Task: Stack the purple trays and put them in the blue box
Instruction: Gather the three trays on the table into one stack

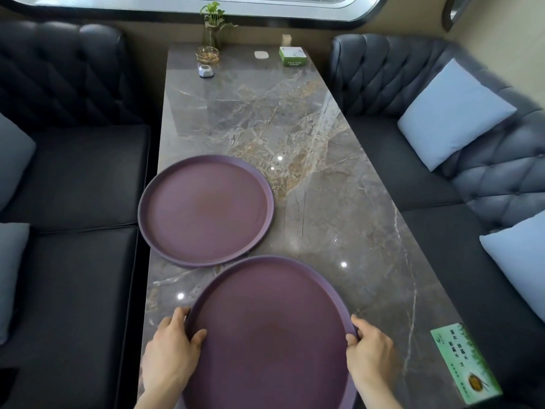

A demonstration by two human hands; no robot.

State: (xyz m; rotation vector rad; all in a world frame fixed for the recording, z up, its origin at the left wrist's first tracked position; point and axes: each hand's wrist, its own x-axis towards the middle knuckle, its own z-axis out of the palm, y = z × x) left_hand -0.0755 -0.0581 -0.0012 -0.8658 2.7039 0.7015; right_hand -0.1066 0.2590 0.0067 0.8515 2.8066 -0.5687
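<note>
Two round purple trays are in the head view. The far purple tray (pixel 205 210) lies flat on the marble table (pixel 324 187), overhanging its left edge a little. The near purple tray (pixel 269 335) is at the table's front, its far rim close to the far tray's near rim. My left hand (pixel 169 346) grips the near tray's left rim, thumb over the inside. My right hand (pixel 370 346) grips its right rim the same way. No blue box is in view.
At the table's far end stand a plant in a glass vase (pixel 213 28), a glass bowl (pixel 207 55), a small grey gadget (pixel 206 71) and a green-and-white box (pixel 292 56). A green sticker (pixel 464 361) marks the near right corner. Dark sofas with light-blue cushions flank both sides.
</note>
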